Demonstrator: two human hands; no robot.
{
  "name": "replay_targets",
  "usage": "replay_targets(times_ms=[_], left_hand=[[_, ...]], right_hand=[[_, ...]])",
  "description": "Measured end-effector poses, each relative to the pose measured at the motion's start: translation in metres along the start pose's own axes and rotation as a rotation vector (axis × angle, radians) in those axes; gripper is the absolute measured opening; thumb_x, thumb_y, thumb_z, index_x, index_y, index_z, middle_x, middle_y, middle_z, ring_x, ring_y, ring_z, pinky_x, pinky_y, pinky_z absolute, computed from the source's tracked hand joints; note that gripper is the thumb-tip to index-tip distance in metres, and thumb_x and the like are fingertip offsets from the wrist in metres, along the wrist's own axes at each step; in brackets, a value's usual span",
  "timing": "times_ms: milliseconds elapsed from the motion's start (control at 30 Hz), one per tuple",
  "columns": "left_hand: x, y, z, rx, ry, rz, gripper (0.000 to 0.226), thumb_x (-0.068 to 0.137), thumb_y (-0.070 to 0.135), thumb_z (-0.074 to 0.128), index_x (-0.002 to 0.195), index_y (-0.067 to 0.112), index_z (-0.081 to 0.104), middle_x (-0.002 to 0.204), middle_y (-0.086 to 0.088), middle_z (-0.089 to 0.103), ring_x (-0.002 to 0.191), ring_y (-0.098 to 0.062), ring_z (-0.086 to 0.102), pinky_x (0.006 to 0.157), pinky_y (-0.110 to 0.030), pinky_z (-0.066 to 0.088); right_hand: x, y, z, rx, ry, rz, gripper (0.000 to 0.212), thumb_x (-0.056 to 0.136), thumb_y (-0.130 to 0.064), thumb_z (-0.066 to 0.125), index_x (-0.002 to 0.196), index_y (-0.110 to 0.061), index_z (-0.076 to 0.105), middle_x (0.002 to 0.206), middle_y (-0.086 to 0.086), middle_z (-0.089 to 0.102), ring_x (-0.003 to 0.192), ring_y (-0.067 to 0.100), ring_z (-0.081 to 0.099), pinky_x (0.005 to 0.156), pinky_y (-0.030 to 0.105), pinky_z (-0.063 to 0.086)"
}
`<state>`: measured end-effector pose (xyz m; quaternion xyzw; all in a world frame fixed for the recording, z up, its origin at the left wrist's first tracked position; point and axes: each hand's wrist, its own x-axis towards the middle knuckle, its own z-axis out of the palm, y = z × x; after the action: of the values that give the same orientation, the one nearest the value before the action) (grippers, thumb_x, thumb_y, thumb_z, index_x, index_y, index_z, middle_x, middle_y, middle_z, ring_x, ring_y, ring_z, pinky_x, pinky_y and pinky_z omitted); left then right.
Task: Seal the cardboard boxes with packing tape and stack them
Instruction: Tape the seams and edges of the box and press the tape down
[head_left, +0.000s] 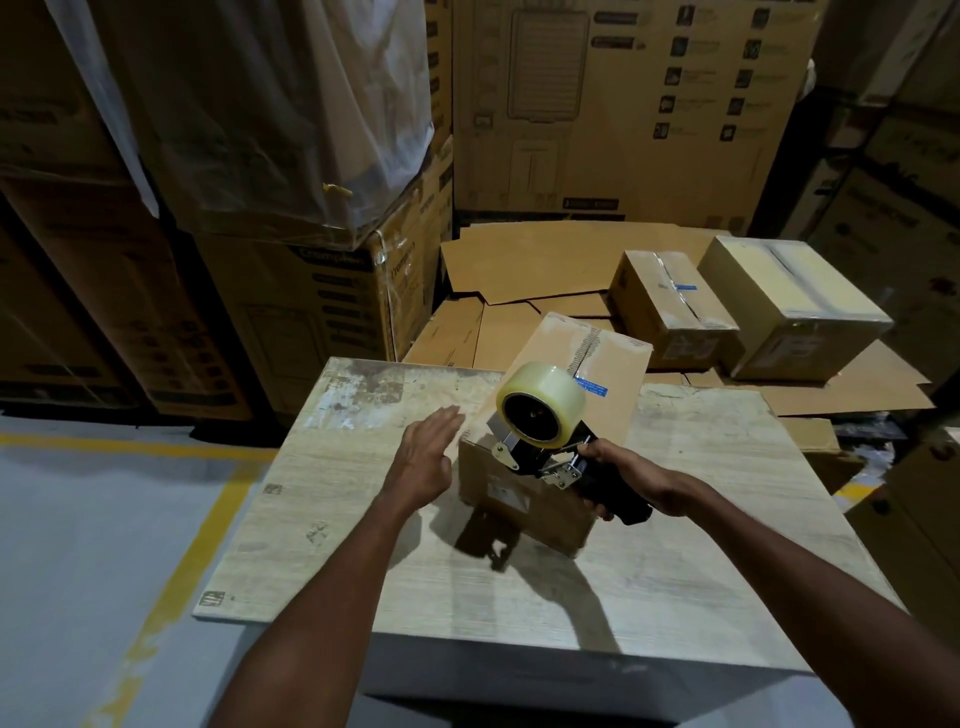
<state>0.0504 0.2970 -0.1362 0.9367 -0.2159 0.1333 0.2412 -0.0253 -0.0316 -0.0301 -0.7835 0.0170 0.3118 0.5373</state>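
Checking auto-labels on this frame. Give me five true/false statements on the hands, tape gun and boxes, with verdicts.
1. The right hand grips the tape dispenser by its handle. True.
2. The left hand holds the roll. False: it is open with straight fingers beside the box, holding nothing.
3. The dispenser is at the near end of the box on the table. True.
4. The smaller far box is stacked on the larger far box. False: they sit side by side on flattened cardboard.
5. The roll is clear tape. True.
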Motion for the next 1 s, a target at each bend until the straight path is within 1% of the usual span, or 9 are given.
replay_targets(times_ms=[100,200,267,400,500,600,700,867,1000], left_hand=[[0.003,0.009,-0.006,0.185,-0.111,0.205,0.084,0.081,0.003,0.061,0.159,0.014,0.032,0.169,-0.002,0.02,0.158,-0.016,0.009,0.126,-0.038,0.004],[0.003,0.016,-0.007,0.342,-0.264,0.2,0.085,0.087,0.016,0.058,0.163,0.016,0.019,0.171,0.001,0.007,0.157,-0.014,-0.009,0.127,-0.044,-0.004],[0.001,0.02,-0.007,0.394,-0.318,0.161,0.089,0.088,0.021,0.059,0.163,0.018,0.011,0.171,0.002,0.0,0.156,-0.014,-0.015,0.126,-0.046,-0.007],[0.0,0.026,-0.011,0.454,-0.377,0.107,0.097,0.086,0.025,0.062,0.164,0.021,0.004,0.171,0.004,-0.007,0.155,-0.014,-0.019,0.125,-0.05,-0.009],[-0.001,0.031,-0.016,0.439,-0.402,0.05,0.099,0.087,0.019,0.061,0.164,0.025,0.0,0.171,0.007,-0.009,0.155,-0.014,-0.02,0.124,-0.053,-0.01],[-0.001,0.038,-0.02,0.384,-0.415,-0.001,0.098,0.087,0.014,0.06,0.163,0.028,0.001,0.17,0.011,-0.008,0.156,-0.013,-0.017,0.124,-0.054,-0.012],[0.0,0.041,-0.023,0.363,-0.419,-0.039,0.099,0.086,0.011,0.062,0.163,0.03,0.002,0.169,0.015,-0.008,0.156,-0.013,-0.016,0.124,-0.055,-0.012],[0.0,0.036,-0.019,0.314,-0.423,-0.066,0.105,0.083,0.005,0.064,0.163,0.035,0.003,0.169,0.019,-0.006,0.154,-0.009,-0.018,0.123,-0.054,-0.015],[0.0,0.036,-0.018,0.303,-0.413,-0.077,0.106,0.083,0.003,0.066,0.163,0.037,0.006,0.169,0.02,-0.003,0.154,-0.009,-0.018,0.122,-0.053,-0.017]], right_hand=[[-0.002,0.0,0.0,-0.014,-0.029,-0.021,0.067,0.097,-0.062,0.044,0.105,0.002,0.063,0.096,0.022,0.07,0.08,0.031,0.064,0.077,0.042,0.054],[-0.004,0.001,0.001,-0.031,-0.053,-0.032,0.079,0.091,-0.065,0.046,0.111,0.01,0.064,0.101,0.024,0.073,0.086,0.032,0.067,0.081,0.042,0.056],[-0.004,0.003,0.0,-0.035,-0.064,-0.034,0.083,0.091,-0.065,0.046,0.116,0.012,0.063,0.105,0.025,0.074,0.09,0.034,0.069,0.085,0.044,0.056],[-0.005,0.004,0.002,-0.03,-0.052,-0.049,0.079,0.09,-0.069,0.048,0.113,0.005,0.063,0.099,0.023,0.073,0.082,0.03,0.068,0.079,0.041,0.056],[-0.007,0.002,0.005,-0.009,-0.037,-0.044,0.071,0.094,-0.073,0.049,0.096,-0.004,0.06,0.081,0.013,0.064,0.069,0.023,0.061,0.067,0.034,0.051],[-0.012,-0.002,0.009,0.022,-0.026,-0.032,0.06,0.103,-0.066,0.038,0.081,-0.011,0.049,0.068,0.002,0.052,0.055,0.015,0.05,0.052,0.023,0.042],[-0.01,-0.002,0.013,0.015,0.024,-0.045,0.063,0.1,-0.071,0.038,0.076,-0.015,0.052,0.067,0.001,0.053,0.056,0.015,0.048,0.056,0.026,0.04],[-0.013,0.01,0.006,-0.085,0.14,-0.03,0.072,0.092,-0.082,0.04,0.071,-0.015,0.056,0.068,0.007,0.056,0.053,0.017,0.045,0.048,0.025,0.033],[-0.033,0.029,-0.009,-0.065,0.116,-0.066,0.07,0.095,-0.079,0.038,0.081,-0.012,0.057,0.071,0.003,0.056,0.058,0.015,0.044,0.053,0.028,0.033]])
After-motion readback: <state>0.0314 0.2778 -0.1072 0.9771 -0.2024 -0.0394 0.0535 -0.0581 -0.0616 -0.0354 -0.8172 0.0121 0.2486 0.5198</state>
